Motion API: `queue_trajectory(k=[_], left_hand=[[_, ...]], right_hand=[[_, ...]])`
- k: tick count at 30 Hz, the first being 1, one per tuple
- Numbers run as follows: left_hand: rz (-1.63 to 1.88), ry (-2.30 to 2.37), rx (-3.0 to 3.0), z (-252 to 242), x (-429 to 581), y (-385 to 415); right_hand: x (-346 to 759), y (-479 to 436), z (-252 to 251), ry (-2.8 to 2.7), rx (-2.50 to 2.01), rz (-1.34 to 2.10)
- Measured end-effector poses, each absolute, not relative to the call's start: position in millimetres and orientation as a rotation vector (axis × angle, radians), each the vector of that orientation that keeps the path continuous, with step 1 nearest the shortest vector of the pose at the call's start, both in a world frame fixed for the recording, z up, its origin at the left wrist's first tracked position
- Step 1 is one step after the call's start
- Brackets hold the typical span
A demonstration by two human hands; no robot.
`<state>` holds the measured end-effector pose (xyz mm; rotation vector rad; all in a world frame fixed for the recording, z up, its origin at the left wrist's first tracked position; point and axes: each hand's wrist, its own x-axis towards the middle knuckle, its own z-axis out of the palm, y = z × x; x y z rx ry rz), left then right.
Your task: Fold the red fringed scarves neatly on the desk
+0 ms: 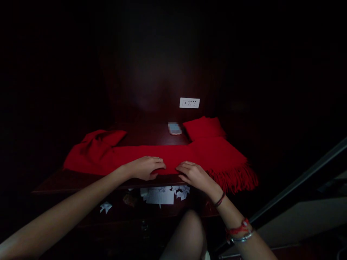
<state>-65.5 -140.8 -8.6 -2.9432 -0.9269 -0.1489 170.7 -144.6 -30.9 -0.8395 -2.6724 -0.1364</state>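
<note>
Nearest the camera a bare knee (pixel 187 231) rises in the middle, and the right forearm carries three bands: a red bracelet (pixel 240 228) and a silver one (pixel 244 237) low on the arm, and a dark band (pixel 219 199) at the wrist. Under the front edge of the bench (pixel 81 179) a lower shelf holds one flat sheet of paper (pixel 160 196) and about three crumpled scraps (pixel 105 207). Both hands lie on the near edge of one red scarf (pixel 173 156), close together but apart. The left hand (pixel 145 168) has its fingers curled over the fabric, and whether its grip pinches the cloth cannot be told, since the thumb side is hidden. The right hand (pixel 193 175) lies loose on top with fingers spread, clasping nothing. The scarf runs left to right across the bench, so its long axis lies crosswise to both forearms. It stretches away from the hands on either side, bunched in a heap at the left end (pixel 94 144) and hanging in a fringe (pixel 235 177) over the right front corner. The right hand is nearer the fringe and the left hand nearer the heap. Farther back stands one small pale box (pixel 174 128), blurred. Just right of it is one folded red piece (pixel 204 127), which touches the scarf, though it is unclear whether it is part of it. On the dark back panel sits one white socket plate (pixel 189 103).
</note>
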Motion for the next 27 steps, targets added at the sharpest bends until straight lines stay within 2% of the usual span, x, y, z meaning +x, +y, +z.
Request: queue_trajectory(k=[4, 10, 19, 27], left_hand=[[-0.077, -0.905, -2.906, -6.9, -64.0, -135.7], [-0.249, -1.011, -2.821, -19.9, -62.8, -130.6], [-0.294, -1.067, -2.649, -35.2, -60.0, -136.6], [-0.217, -0.992, -2.886, -22.8, -79.3, -146.9]], right_hand=[[158.8, -143.6, -30.5, -2.703, -0.875, -0.258], [151.0, -136.9, -38.7, -2.614, -1.011, -0.397], [148.8, -135.9, -42.4, -2.517, -1.081, -0.477], [175.8, -147.8, -41.5, -2.651, -1.015, -0.494]])
